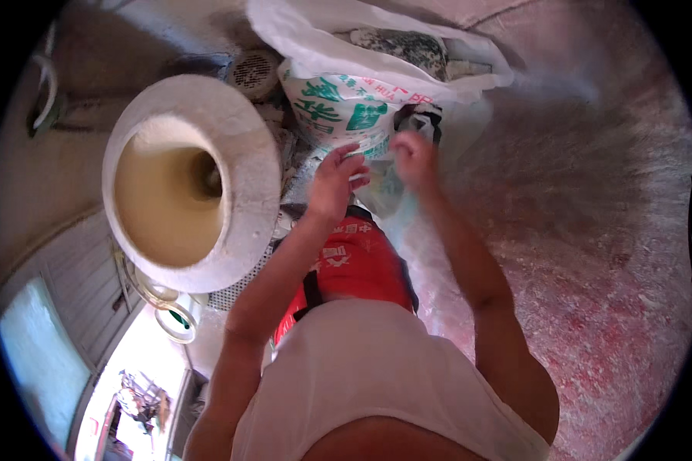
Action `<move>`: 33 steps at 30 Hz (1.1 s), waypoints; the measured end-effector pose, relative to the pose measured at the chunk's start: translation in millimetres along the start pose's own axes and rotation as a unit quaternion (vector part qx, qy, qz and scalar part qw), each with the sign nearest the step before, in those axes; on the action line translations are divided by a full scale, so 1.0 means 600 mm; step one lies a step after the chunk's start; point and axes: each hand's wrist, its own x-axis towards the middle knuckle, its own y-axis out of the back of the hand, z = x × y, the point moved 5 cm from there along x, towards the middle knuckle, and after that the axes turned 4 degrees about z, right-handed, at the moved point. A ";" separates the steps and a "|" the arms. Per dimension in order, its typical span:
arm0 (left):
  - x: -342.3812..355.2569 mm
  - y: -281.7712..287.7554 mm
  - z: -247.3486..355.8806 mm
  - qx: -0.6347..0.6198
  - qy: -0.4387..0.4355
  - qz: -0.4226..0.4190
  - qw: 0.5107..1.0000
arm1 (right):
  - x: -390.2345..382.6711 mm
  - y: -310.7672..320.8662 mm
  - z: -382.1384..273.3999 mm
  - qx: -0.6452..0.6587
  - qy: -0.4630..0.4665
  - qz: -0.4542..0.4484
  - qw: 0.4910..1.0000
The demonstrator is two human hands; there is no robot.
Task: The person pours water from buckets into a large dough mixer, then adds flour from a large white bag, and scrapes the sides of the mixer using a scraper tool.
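Plastic (383,188), clear and creased, lies between the two hands, just below the printed sack. Its long axis, as far as it shows, slants down from near the right hand (417,163) toward the red apron (365,265), where the lower part tapers (the upper edge is partly lost behind the fingers and in blur). Which way any opening in it faces, I cannot tell.

The left hand (335,184) has its fingers apart and loosely bent, pointing up and to the right, at the plastic's left side. The right hand is curled, fingertips turned in; motion blurs it, so I cannot tell whether it pinches an edge of the plastic. A gap separates the two hands. Just above the right one sits a black-and-white item (426,115), too unclear to name.

Ahead stands the white sack (306,100) with green and red print, its mouth rolled wide and leaning right, a dark speckled thing (407,52) inside. Room is tight on the left: the thick pale rim of a round drum (252,184) comes close to the left forearm, its hollow facing up. On the right, dusty pinkish floor (607,307) stretches widely beyond the right arm.
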 end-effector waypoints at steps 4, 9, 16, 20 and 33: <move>0.110 0.068 -0.224 0.162 0.005 -0.010 0.987 | -0.302 -0.118 0.412 -0.153 -0.281 -0.020 0.947; 0.193 0.118 -0.434 0.476 -0.102 -0.087 0.869 | -0.559 -0.197 0.593 -0.138 -0.633 0.009 0.761; 0.287 0.085 -0.617 0.710 -0.209 -0.196 0.644 | -0.712 -0.314 0.810 -0.046 -0.664 0.129 0.735; 0.349 0.104 -0.679 0.783 -0.278 -0.276 0.484 | -0.636 -0.316 0.772 0.116 -0.564 0.211 0.790; 0.313 -0.010 -0.671 0.768 -0.255 -0.366 0.459 | -0.552 -0.139 0.506 0.312 -0.492 0.412 0.701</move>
